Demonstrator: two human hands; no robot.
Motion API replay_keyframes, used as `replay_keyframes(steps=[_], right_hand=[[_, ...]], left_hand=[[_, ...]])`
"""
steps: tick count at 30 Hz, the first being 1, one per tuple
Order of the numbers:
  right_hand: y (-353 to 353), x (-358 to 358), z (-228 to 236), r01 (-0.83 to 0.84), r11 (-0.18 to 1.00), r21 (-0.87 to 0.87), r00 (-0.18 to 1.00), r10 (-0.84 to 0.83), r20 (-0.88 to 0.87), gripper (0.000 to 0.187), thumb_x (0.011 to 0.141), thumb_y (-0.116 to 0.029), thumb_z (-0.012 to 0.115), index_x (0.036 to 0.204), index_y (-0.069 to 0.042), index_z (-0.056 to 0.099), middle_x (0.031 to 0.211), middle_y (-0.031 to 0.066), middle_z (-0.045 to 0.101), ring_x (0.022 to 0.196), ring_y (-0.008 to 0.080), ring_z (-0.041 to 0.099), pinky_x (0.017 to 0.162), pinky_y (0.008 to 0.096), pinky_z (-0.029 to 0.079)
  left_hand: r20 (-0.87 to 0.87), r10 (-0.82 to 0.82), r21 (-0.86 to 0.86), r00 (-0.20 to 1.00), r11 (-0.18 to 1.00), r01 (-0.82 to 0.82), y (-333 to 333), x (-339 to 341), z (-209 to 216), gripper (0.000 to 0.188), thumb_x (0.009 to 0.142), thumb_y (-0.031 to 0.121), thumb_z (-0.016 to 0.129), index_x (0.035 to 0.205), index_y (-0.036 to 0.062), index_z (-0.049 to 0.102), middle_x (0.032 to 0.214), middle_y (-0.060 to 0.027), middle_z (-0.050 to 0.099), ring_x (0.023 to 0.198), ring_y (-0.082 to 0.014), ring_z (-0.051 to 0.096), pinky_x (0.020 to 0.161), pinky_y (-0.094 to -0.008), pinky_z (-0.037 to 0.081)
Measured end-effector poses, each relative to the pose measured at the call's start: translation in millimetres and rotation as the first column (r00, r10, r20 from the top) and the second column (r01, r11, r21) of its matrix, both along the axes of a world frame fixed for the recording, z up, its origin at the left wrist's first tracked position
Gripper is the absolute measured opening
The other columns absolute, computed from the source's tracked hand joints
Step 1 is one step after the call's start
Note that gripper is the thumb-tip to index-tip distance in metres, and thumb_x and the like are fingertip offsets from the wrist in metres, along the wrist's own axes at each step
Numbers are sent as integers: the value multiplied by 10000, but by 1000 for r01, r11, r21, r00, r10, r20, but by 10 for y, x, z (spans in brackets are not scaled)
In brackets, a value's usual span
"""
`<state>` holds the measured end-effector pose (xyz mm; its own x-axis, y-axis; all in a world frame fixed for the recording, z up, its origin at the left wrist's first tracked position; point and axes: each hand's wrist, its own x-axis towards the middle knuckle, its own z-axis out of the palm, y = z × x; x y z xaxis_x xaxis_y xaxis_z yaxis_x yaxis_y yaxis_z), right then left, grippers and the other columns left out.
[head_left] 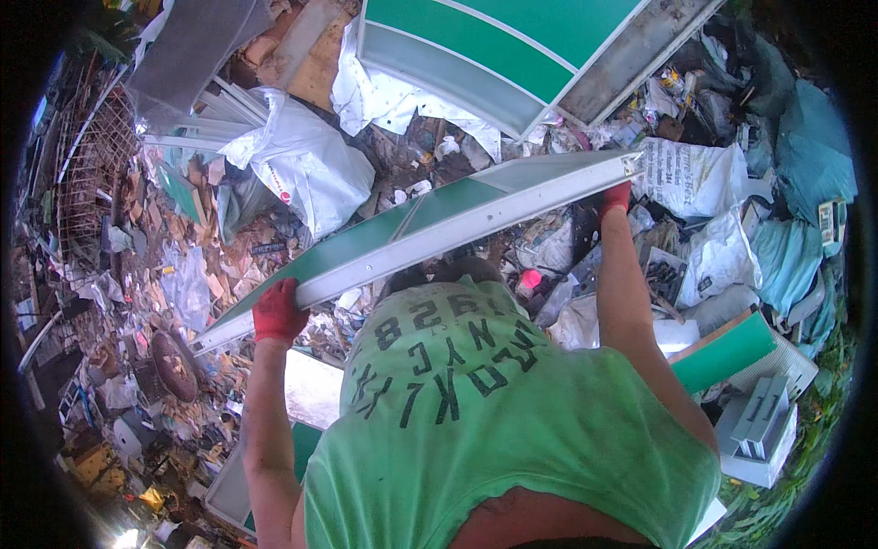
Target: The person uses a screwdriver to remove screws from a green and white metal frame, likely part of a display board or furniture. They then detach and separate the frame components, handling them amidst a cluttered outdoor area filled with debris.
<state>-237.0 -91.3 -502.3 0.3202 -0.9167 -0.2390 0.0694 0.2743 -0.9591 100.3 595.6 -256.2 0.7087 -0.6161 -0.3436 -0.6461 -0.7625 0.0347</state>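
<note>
A long green panel with a whitish metal edge frame (476,217) stretches across in front of me, slanting from lower left up to the upper right. My left hand (280,311), in a red glove, is closed over its top edge near the left end. Near the other end my right hand (615,197), also red-gloved, grips the frame from below; its fingers are partly hidden behind the panel. Beyond lies a larger green and white sign panel (521,46) with a metal border. A white sack (315,174) bulges just past the held panel.
Mixed scrap and torn paper (174,265) cover the ground. Teal sacks (814,156) and a printed white bag (690,174) are heaped at the right. Another green panel piece (727,352) lies by my right arm, near a white slatted box (757,430). Rusty wire mesh (91,165) stands far left.
</note>
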Motion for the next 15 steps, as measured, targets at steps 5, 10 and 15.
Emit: replay_keyframes(steps=[5,10,15], right_hand=[[47,77,226,-136,943,-302,878,-26,-478,379,953,-269,631,1263,-52,656,1143,113,720,1031,213,679,879,386,537],[409,232,635,45,977,210,999,-43,-12,331,964,-260,637,1242,-82,607,933,92,704,698,272,674,546,434,552],[841,-77,872,152,949,276,988,-150,-30,308,980,-224,600,1260,-95,583,1015,116,689,601,267,631,478,427,524]], left_hand=[[28,50,58,998,997,-52,-183,53,80,505,713,208,795,1161,128,578,1124,-160,635,998,-405,646,850,-494,529],[202,-99,-210,974,967,142,-322,-178,99,636,677,243,834,1248,139,573,1185,-156,620,1054,-396,612,1012,-499,439],[13,-153,-285,988,947,150,-390,-368,-146,626,629,263,857,1188,122,614,1174,-141,653,1118,-359,607,1055,-499,409]])
